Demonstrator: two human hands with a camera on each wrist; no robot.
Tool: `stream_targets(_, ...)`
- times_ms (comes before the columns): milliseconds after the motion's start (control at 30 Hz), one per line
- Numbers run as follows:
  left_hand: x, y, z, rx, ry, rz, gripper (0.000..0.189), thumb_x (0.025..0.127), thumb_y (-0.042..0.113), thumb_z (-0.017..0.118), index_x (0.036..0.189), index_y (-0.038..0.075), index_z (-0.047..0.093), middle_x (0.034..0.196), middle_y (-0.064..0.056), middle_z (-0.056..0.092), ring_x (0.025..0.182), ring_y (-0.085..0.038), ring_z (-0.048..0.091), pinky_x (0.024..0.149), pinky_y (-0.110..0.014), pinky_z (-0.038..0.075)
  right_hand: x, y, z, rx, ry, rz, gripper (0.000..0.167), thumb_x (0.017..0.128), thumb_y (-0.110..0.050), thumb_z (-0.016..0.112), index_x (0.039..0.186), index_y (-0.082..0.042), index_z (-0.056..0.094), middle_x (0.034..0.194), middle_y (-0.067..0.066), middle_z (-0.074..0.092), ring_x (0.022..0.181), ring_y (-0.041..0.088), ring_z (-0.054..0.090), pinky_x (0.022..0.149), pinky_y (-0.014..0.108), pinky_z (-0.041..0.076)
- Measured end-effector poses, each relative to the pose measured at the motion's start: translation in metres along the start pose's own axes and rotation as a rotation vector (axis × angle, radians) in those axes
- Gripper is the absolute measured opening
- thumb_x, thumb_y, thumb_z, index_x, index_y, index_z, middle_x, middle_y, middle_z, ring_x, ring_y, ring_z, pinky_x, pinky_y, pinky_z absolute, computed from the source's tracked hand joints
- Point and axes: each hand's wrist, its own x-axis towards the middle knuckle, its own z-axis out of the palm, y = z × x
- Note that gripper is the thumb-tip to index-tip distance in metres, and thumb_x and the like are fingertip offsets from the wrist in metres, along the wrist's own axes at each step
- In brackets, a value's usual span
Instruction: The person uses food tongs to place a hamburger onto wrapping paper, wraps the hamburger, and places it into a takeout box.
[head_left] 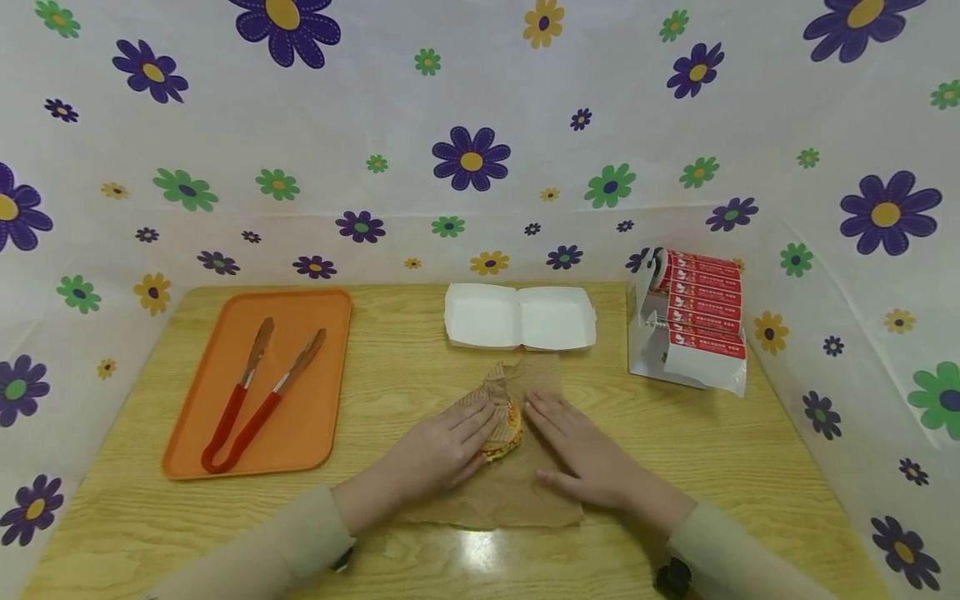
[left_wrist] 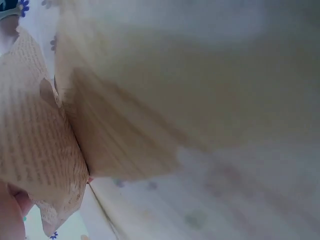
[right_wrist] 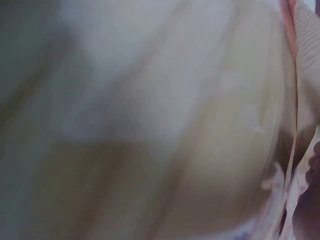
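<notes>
Several fingers of a person's left hand [head_left: 447,443], extended and side by side, rest on a printed fold of brown paper [head_left: 517,500] that partly covers a burger [head_left: 512,429]. Across from them, the right hand [head_left: 581,454] lies on the same sheet just beside the burger, its fingers straight and near one another, the thumb apart; neither hand is clamped on anything. The burger sits between the two hands on the paper, near the front of the wood-grain table [head_left: 405,325], with a green edge of filling showing along its near side. The left wrist view catches the printed paper up close, with part of a hand at the lower corner; the right wrist view is mostly blur. Light-colored sleeves [head_left: 292,542] reach in from the near edge, a dark device [head_left: 672,577] below the right cuff. Behind the paper stands a white box [head_left: 557,318], unfolded into two halves. At the left, an orange tray [head_left: 311,433] carries red-handled tongs [head_left: 257,420], their metal ends spread and pointing away from the person. At the far right, a white dispenser [head_left: 639,354] holds a roll of red labels [head_left: 705,292]. White cloth [head_left: 480,92] printed with purple, green and yellow flowers encloses the table's back and sides.
</notes>
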Motion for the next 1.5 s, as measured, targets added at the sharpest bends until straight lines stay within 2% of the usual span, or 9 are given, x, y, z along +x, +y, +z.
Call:
stream_targets(233,-0.007,-0.001,0.002,-0.101,-0.045,0.008,0.067,0.100,0.037,0.067,0.151,-0.003,0.055,0.157,-0.019,0.057,0.149,-0.032,0.053,0.124,-0.040,0.046,-0.026,0.010,-0.014,-0.020,0.089,-0.159,0.072,0.097,-0.022,0.070,0.160,0.000,0.044,0.166,0.020,0.045,0.152,0.037,0.046,0.137,0.026,0.006)
stream_targets(367,-0.013,-0.001,0.004,-0.137,-0.070,0.008,0.072,0.101,0.037,0.065,0.157,-0.003,0.047,0.163,-0.020,0.048,0.154,-0.032,0.046,0.128,-0.041,0.040,-0.037,0.014,-0.018,-0.025,0.142,-0.244,0.071,0.088,-0.014,0.075,0.153,0.002,0.052,0.158,0.020,0.055,0.143,0.036,0.055,0.137,0.026,0.008)
stream_targets(533,-0.017,-0.003,0.002,-0.208,-0.131,0.003,0.077,0.103,0.038,0.061,0.163,-0.003,0.035,0.170,-0.020,0.037,0.160,-0.032,0.036,0.131,-0.042,0.035,-0.046,0.015,-0.015,-0.012,0.174,-0.293,0.063,0.088,-0.016,0.077,0.148,-0.002,0.061,0.151,0.017,0.063,0.136,0.035,0.061,0.137,0.025,0.010)
stream_targets(633,-0.019,-0.005,0.000,-0.264,-0.164,-0.007,0.076,0.105,0.035,0.057,0.165,-0.002,0.030,0.173,-0.018,0.031,0.162,-0.032,0.031,0.132,-0.042,0.032,-0.046,0.015,-0.010,0.014,0.221,-0.335,0.048,0.094,-0.018,0.075,0.139,-0.005,0.069,0.144,0.016,0.069,0.131,0.033,0.066,0.136,0.024,0.015)
stream_targets(767,-0.019,-0.008,-0.001,-0.313,-0.177,-0.006,0.073,0.106,0.031,0.055,0.166,-0.002,0.029,0.174,-0.018,0.028,0.163,-0.033,0.029,0.132,-0.043,0.031,-0.044,0.012,-0.009,0.059,0.298,-0.381,0.030,0.095,-0.016,0.076,0.124,-0.010,0.078,0.131,0.010,0.077,0.120,0.025,0.073,0.128,0.026,0.036)
stream_targets(900,-0.018,-0.012,-0.002,-0.325,-0.162,0.009,0.070,0.105,0.027,0.055,0.164,-0.003,0.032,0.173,-0.019,0.031,0.161,-0.033,0.032,0.131,-0.043,0.032,-0.039,0.005,-0.012,0.120,0.361,-0.381,0.024,0.090,-0.011,0.079,0.114,-0.014,0.082,0.118,0.005,0.081,0.107,0.021,0.078,0.111,0.027,0.054)
stream_targets(1167,-0.016,-0.015,-0.004,-0.277,-0.132,0.032,0.068,0.103,0.025,0.057,0.161,-0.004,0.039,0.170,-0.019,0.038,0.159,-0.032,0.038,0.130,-0.042,0.036,-0.012,-0.006,-0.019,0.420,0.449,-0.321,0.018,0.101,-0.020,0.072,0.105,-0.006,0.083,0.103,0.010,0.083,0.092,0.025,0.080,0.105,0.019,0.057)
stream_targets(1333,-0.016,-0.016,-0.002,-0.298,-0.137,0.031,0.066,0.104,0.025,0.056,0.161,-0.003,0.040,0.170,-0.018,0.038,0.159,-0.031,0.038,0.130,-0.041,0.036,0.010,-0.012,-0.021,0.487,0.515,-0.313,0.021,0.083,0.007,0.081,0.102,0.000,0.081,0.097,0.016,0.082,0.091,0.028,0.080,0.106,0.016,0.055)
stream_targets(1500,-0.016,-0.017,-0.002,-0.339,-0.139,0.024,0.064,0.104,0.024,0.055,0.161,-0.003,0.040,0.170,-0.018,0.038,0.159,-0.030,0.038,0.131,-0.041,0.034,0.028,-0.017,-0.018,0.537,0.535,-0.198,0.032,0.073,0.019,0.081,0.099,0.001,0.081,0.095,0.019,0.081,0.094,0.026,0.080,0.106,0.015,0.054)
